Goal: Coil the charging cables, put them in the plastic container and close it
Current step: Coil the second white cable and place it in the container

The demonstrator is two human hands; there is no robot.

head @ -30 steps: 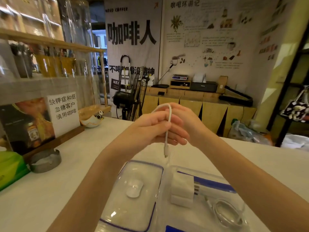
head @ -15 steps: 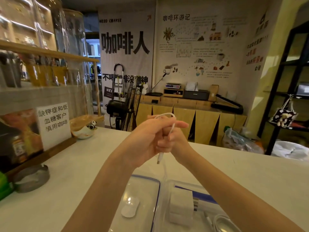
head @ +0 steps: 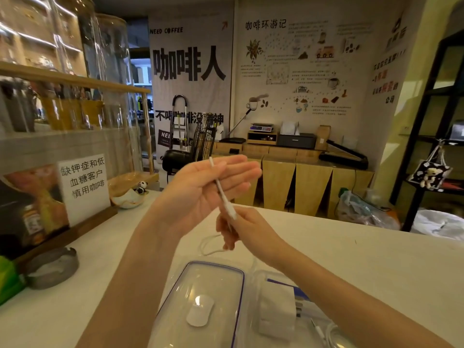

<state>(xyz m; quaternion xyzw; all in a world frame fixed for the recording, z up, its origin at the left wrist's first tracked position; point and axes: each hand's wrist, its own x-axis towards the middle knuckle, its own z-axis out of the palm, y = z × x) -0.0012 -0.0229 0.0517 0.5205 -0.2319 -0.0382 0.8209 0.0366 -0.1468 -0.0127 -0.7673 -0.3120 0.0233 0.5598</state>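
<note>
My left hand (head: 200,189) is raised over the table with its fingers stretched flat toward the right. A white charging cable (head: 221,192) runs slanted across its palm and over its top edge. Just below, my right hand (head: 238,229) pinches the cable near its white plug, and a slack loop hangs under it. The clear plastic container (head: 271,277) with blue trim stands open at the bottom. It holds a white charger block (head: 276,307) and a coiled white cable (head: 334,332). Its lid (head: 226,275) lies flat to the left of it.
A metal ashtray (head: 50,270) and a green packet (head: 7,280) sit at the left, below a printed sign (head: 84,187) on a wooden stand. A small bowl with a panda figure (head: 130,197) is behind. The white table's far edge (head: 351,222) runs behind my hands.
My left hand has spread its fingers flat from a closed grip. My right hand has dropped below it with the cable's plug end. The view has tilted upward.
</note>
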